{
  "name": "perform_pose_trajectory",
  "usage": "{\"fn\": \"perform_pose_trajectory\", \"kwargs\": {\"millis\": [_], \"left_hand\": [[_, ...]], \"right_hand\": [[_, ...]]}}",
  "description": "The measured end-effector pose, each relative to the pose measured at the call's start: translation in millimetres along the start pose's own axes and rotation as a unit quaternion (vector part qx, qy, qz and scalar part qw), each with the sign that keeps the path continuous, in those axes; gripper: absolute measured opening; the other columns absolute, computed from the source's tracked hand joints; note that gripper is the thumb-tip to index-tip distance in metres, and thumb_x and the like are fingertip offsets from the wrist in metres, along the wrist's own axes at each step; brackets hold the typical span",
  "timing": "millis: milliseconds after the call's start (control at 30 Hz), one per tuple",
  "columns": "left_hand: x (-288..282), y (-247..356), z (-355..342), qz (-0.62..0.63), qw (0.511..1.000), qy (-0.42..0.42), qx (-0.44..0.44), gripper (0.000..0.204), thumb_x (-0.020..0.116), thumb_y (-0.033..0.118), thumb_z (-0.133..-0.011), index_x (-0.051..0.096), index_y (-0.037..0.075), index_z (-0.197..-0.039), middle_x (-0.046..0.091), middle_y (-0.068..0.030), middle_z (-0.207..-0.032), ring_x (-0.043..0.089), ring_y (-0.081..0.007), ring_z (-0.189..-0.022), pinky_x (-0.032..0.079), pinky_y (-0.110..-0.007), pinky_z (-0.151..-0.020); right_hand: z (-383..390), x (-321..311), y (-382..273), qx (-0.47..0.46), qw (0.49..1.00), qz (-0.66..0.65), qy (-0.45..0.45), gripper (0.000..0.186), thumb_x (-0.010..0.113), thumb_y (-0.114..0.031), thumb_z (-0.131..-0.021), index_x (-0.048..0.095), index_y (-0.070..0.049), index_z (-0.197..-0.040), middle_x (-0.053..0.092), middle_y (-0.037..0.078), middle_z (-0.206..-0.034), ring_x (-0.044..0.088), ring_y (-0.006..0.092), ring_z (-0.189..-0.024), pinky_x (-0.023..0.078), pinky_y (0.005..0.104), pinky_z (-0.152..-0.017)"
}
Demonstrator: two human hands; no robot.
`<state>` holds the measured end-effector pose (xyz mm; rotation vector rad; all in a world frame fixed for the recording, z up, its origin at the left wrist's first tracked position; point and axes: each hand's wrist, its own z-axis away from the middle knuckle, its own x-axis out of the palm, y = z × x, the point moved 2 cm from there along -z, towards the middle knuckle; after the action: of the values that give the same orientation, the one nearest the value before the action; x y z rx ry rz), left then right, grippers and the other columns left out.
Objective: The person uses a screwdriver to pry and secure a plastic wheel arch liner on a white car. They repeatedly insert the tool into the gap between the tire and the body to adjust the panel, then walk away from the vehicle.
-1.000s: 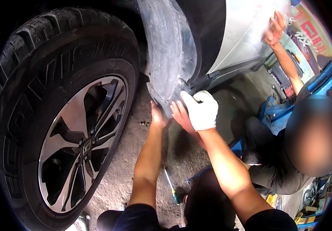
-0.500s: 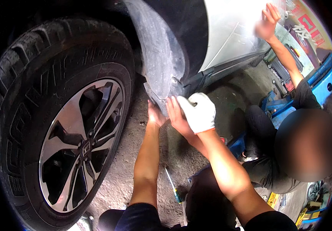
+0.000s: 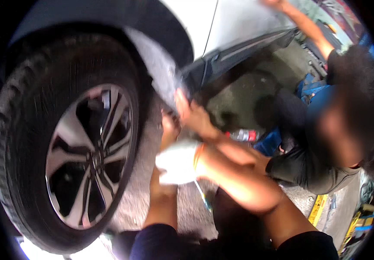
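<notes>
My bare left hand point(image 3: 170, 125) is raised to the lower end of the grey wheel arch liner point(image 3: 158, 60), its fingers curled at the edge. My right hand point(image 3: 176, 164) wears a white glove with an orange cuff. It crosses in front of my left forearm, away from the liner, its fingers smeared by motion. A co-worker's bare hand point(image 3: 189, 110) touches the liner's lower end, next to my left hand. Left of the hands stands the car's wheel point(image 3: 93, 158), with a black tyre and a silver and black rim.
The co-worker point(image 3: 317, 167) crouches at right, other hand on the white door panel point(image 3: 239, 26). On the floor lie a screwdriver point(image 3: 205, 201), a bottle with a red label point(image 3: 246, 135) and a yellow bar-shaped tool point(image 3: 318, 210). The dark sill point(image 3: 239, 54) runs along the car's bottom.
My gloved right hand has come away from the liner, down and to the left across my left forearm. The view has shifted, so more of the fender shows.
</notes>
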<state>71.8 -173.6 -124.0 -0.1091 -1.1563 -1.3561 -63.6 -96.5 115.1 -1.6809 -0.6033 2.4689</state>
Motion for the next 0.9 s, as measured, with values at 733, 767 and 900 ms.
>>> {"fn": "perform_pose_trajectory", "kwargs": {"millis": [733, 767, 900], "left_hand": [[-237, -35, 203, -0.711, 0.673, 0.117, 0.167, 0.022, 0.059, 0.018, -0.085, 0.062, 0.007, -0.105, 0.066, -0.0226, -0.095, 0.064, -0.0413, -0.090, 0.052, -0.047, -0.080], [-238, -38, 208, -0.713, 0.671, 0.114, 0.167, 0.023, 0.059, 0.018, -0.085, 0.062, 0.007, -0.105, 0.066, -0.0226, -0.095, 0.064, -0.0411, -0.090, 0.052, -0.047, -0.080], [-232, -38, 200, -0.701, 0.694, 0.089, 0.139, 0.028, 0.061, 0.020, -0.086, 0.061, 0.005, -0.109, 0.067, -0.0236, -0.097, 0.064, -0.0404, -0.093, 0.053, -0.043, -0.081]], "right_hand": [[14, 343, 41, -0.020, 0.843, 0.293, -0.450, 0.029, 0.056, -0.024, -0.089, 0.070, -0.013, -0.112, 0.068, 0.005, -0.113, 0.063, 0.0228, -0.104, 0.042, 0.0459, -0.089], [20, 351, 43, -0.090, 0.832, 0.332, -0.435, 0.027, 0.055, -0.023, -0.090, 0.071, -0.013, -0.110, 0.069, 0.003, -0.108, 0.064, 0.0225, -0.099, 0.041, 0.0462, -0.087], [18, 361, 48, -0.166, 0.807, 0.389, -0.411, 0.024, 0.055, -0.021, -0.091, 0.072, -0.011, -0.104, 0.071, 0.002, -0.095, 0.066, 0.0225, -0.086, 0.040, 0.0469, -0.083]]}}
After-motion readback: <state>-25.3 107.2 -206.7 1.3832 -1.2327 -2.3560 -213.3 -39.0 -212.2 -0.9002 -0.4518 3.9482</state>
